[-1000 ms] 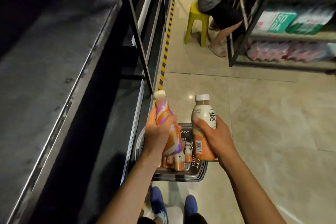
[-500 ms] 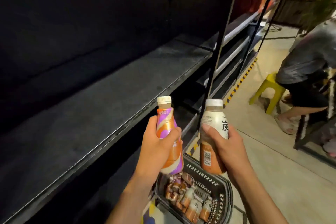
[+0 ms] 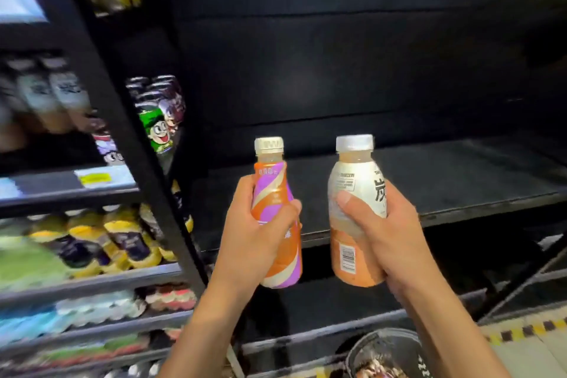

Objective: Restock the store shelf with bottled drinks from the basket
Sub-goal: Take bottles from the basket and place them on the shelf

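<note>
Bottles in hand: striped orange-purple bottle (image 3: pixel 277 224) wrapped in left hand (image 3: pixel 254 233), upright | white-label bottle (image 3: pixel 357 212) clasped in right hand (image 3: pixel 386 230), upright, both raised before bare dark shelf (image 3: pixel 429 181), likely for placing | smooth plastic, ribbed caps | basket (image 3: pixel 383 350) below.

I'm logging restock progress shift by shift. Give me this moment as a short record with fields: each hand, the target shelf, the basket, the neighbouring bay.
left hand: holds purple-and-orange swirl bottle upright, cap on
right hand: holds white-and-orange bottle upright, cap on
target shelf: dark, no bottles visible on it
basket: on the floor, lower right, partly in view
neighbouring bay: stocked with drinks, blurred
</note>
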`<state>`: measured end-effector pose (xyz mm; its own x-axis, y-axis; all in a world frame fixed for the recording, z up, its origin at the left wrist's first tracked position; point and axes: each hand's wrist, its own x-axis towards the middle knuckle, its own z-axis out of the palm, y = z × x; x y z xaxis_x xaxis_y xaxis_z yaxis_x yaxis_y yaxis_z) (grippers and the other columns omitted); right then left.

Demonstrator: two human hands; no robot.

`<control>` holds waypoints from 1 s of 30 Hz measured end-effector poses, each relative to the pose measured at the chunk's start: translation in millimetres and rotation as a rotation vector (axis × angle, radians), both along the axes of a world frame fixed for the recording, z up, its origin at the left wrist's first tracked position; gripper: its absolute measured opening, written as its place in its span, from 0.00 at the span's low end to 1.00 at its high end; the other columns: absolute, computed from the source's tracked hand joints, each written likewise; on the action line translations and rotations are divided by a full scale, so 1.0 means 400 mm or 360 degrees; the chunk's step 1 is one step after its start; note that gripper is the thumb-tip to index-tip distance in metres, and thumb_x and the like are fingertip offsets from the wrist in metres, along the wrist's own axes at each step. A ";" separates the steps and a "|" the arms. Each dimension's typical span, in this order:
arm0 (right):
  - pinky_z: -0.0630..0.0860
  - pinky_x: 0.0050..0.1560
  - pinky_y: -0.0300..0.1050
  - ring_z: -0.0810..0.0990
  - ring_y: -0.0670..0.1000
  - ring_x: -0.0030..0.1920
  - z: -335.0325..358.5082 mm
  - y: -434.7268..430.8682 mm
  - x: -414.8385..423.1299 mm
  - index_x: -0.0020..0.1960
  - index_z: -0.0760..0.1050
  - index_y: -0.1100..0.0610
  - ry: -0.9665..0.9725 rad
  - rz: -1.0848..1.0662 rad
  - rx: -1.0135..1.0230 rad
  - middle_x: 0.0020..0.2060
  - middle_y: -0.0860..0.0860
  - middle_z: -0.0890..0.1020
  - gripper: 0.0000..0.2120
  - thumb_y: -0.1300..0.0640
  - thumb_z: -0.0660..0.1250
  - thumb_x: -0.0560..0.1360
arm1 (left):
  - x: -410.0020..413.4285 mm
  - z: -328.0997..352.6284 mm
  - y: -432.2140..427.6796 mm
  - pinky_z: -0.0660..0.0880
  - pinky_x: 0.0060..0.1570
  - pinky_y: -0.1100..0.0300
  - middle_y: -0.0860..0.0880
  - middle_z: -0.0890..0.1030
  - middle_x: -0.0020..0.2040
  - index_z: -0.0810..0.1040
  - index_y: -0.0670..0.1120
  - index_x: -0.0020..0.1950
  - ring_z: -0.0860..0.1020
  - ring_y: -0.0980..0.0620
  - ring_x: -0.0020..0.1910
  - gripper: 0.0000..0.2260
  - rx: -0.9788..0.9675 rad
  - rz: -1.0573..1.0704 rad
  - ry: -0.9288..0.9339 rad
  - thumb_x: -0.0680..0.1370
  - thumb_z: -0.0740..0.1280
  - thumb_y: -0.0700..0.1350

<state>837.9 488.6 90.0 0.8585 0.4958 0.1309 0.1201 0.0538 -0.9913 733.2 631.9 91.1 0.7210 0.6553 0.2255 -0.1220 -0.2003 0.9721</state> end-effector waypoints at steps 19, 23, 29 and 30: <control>0.82 0.48 0.57 0.86 0.53 0.45 0.093 0.604 -0.636 0.54 0.80 0.49 -0.0030 0.0709 0.0218 0.46 0.50 0.86 0.19 0.46 0.74 0.65 | -0.742 0.109 0.473 0.79 0.45 0.49 0.44 0.82 0.43 0.77 0.48 0.51 0.82 0.44 0.41 0.09 -0.0019 0.0826 -0.0064 0.75 0.73 0.47; 0.82 0.46 0.54 0.85 0.52 0.45 0.104 0.697 -0.718 0.54 0.79 0.48 -0.0043 0.0697 0.0204 0.46 0.49 0.86 0.21 0.43 0.75 0.64 | -0.829 0.122 0.591 0.79 0.44 0.48 0.46 0.82 0.40 0.77 0.49 0.49 0.82 0.46 0.39 0.11 -0.0050 0.0775 -0.0084 0.72 0.74 0.50; 0.81 0.50 0.60 0.85 0.54 0.46 0.116 0.812 -0.769 0.54 0.79 0.48 -0.0088 0.0611 0.0137 0.46 0.51 0.86 0.21 0.42 0.77 0.65 | -0.869 0.130 0.758 0.78 0.39 0.53 0.46 0.79 0.40 0.75 0.48 0.47 0.81 0.49 0.37 0.09 -0.0054 0.0702 -0.0100 0.74 0.74 0.47; 0.81 0.50 0.59 0.85 0.54 0.46 0.120 0.833 -0.771 0.54 0.79 0.48 -0.0090 0.0595 0.0124 0.46 0.50 0.86 0.18 0.44 0.77 0.67 | -0.868 0.134 0.784 0.80 0.41 0.50 0.42 0.80 0.42 0.75 0.47 0.48 0.82 0.45 0.40 0.11 -0.0099 0.0670 -0.0097 0.73 0.74 0.49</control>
<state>529.6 821.9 138.1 0.6107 0.7600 0.2223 0.1322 0.1790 -0.9749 385.9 945.7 144.6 0.3741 0.9032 0.2104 -0.0999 -0.1864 0.9774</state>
